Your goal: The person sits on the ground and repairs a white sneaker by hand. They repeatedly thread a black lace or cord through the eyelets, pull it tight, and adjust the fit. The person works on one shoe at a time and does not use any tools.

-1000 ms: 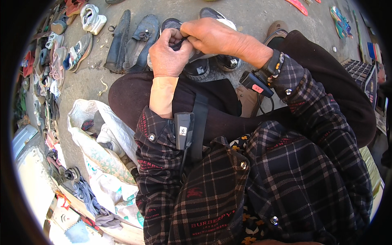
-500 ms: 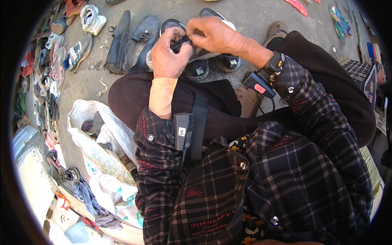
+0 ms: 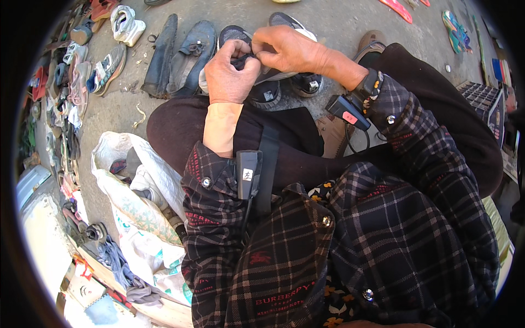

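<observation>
I'm seeing the grey-and-black shoes (image 3: 234, 34) standing on the concrete ground (image 3: 350, 16) just beyond the crossed legs, partly hidden under both hands. The left hand (image 3: 229, 74) is reaching forward with its back showing, thumb and forefinger curving around a narrow gap where dark material is showing; I cannot tell whether they are gripping it. The right hand (image 3: 284, 49) is coming in from the right, wrist bent inward, its thumb and fingertips drawing close together beside the left thumb; what they are holding, if anything, I cannot tell. The shoes are showing dark mottled toes with white edging, pointing away from the body. Nearer the knees, two dark shoe ends (image 3: 265, 94) with pale patches are peeking out below the hands. Outward to the left, a worn pair of black shoes (image 3: 191, 60) is lying close by, and an open white sack (image 3: 147, 229) is holding more shoes.
</observation>
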`<state>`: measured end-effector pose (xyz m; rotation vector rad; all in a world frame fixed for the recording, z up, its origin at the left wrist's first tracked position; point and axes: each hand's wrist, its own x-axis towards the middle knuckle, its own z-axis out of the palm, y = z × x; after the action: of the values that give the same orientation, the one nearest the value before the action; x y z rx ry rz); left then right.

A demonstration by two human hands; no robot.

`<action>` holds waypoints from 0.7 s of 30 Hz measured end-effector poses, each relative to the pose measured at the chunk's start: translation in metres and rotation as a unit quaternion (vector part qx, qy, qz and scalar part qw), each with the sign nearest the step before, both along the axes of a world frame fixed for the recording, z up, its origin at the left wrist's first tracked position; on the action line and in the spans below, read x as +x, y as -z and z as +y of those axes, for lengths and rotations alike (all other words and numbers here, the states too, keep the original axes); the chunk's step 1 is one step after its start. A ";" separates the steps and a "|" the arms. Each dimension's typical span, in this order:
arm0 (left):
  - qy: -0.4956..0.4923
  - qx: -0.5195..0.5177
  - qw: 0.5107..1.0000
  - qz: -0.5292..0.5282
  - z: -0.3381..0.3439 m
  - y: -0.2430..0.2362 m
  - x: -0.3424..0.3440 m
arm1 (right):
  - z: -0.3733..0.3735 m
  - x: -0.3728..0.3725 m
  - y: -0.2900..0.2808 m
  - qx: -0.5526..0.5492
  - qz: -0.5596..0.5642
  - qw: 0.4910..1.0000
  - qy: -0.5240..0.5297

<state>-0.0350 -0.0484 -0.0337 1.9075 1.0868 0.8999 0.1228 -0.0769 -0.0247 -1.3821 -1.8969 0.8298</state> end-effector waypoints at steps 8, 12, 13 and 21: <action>-0.013 -0.010 0.999 0.034 -0.001 -0.004 0.001 | 0.001 -0.009 -0.006 0.041 -0.159 0.986 0.010; -0.017 -0.010 1.000 0.020 -0.003 -0.007 0.003 | 0.000 -0.005 -0.005 0.055 -0.103 0.993 -0.001; -0.014 -0.002 1.000 0.018 -0.003 -0.008 0.003 | 0.000 -0.004 -0.005 0.036 -0.102 0.994 0.001; 0.012 -0.009 1.000 0.018 -0.002 0.000 -0.001 | -0.002 0.002 0.005 -0.012 -0.002 1.000 0.022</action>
<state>-0.0357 -0.0507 -0.0337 1.9250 1.0880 0.8429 0.1253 -0.0794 -0.0294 -1.4358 -1.8575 0.8302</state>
